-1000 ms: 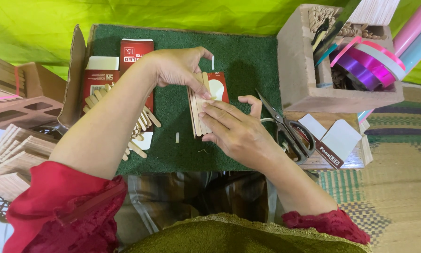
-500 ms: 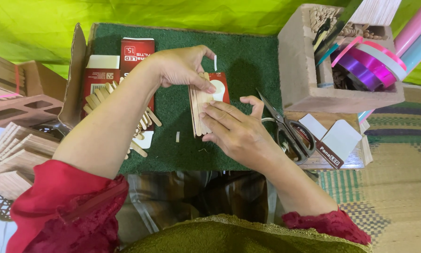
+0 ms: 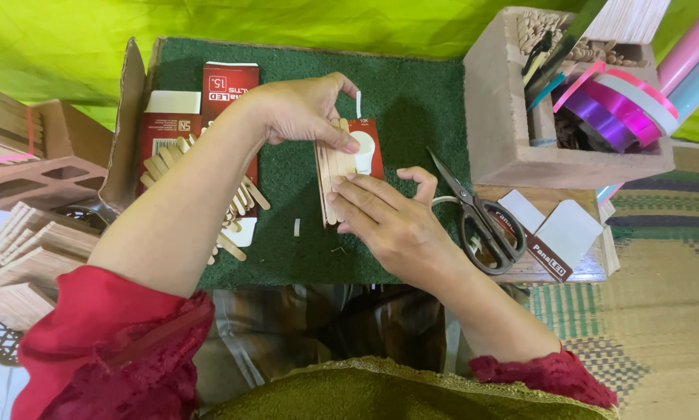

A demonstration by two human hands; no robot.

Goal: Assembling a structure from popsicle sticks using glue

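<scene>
- The row of flat wooden sticks (image 3: 332, 177) lies near the middle of the green mat (image 3: 412, 93), side by side, and covers most of a small red card (image 3: 365, 152) under it. It looks like a few sticks are already joined into a small panel; I cannot tell if they are glued.
- Your left hand (image 3: 303, 109) reaches over from the left; its thumb and fingers are pinched together on the top end of the row.
- Your right hand (image 3: 388, 222) lies on the lower end, fingers flat and close together, pressing the sticks down to the mat.
- My judgement: the panel is only begun, because many loose sticks (image 3: 237, 204) wait in a pile toward the left edge of the mat, on the red and white boxes (image 3: 229, 82).
- Scissors (image 3: 474, 218) lie just beside your right hand at the right edge of the mat, blades shut.
- A small white scrap (image 3: 296, 227) lies on the mat, below the row.
- Beyond the right edge, a hollow block (image 3: 497, 117) holds ribbon rolls (image 3: 614, 105) and small tools.
- Off the left edge, stacks of more sticks (image 3: 23, 249) stand well apart.
</scene>
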